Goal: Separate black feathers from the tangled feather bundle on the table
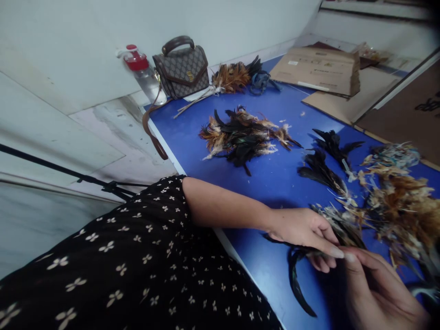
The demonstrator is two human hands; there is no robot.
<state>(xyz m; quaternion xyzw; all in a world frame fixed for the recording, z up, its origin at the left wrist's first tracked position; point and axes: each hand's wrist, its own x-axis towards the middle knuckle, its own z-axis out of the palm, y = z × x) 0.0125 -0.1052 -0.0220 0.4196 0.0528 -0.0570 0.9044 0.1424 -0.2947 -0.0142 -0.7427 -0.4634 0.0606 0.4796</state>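
Note:
My left hand (pixel 304 231) is closed around a few dark feathers, and a long curved black feather (pixel 298 284) hangs below it. Thumb and forefinger of my right hand (pixel 380 286) are pinched together, meeting the left thumb tip. What sits in that pinch is too small or hidden to make out. Just beyond the hands lie greyish feathers (pixel 338 224) and two bunches of black feathers, one nearer (pixel 321 172) and one farther (pixel 335 144). A large heap of tan and brown feathers (pixel 400 201) spreads to the right of them.
On the blue table (pixel 182 133) lies a pile of black and brown feathers (pixel 240 133). Behind it are a brown feather bundle (pixel 232 77), a patterned handbag (pixel 182 68) with a strap over the edge, a red-capped bottle (pixel 144 75) and flattened cardboard (pixel 316 68).

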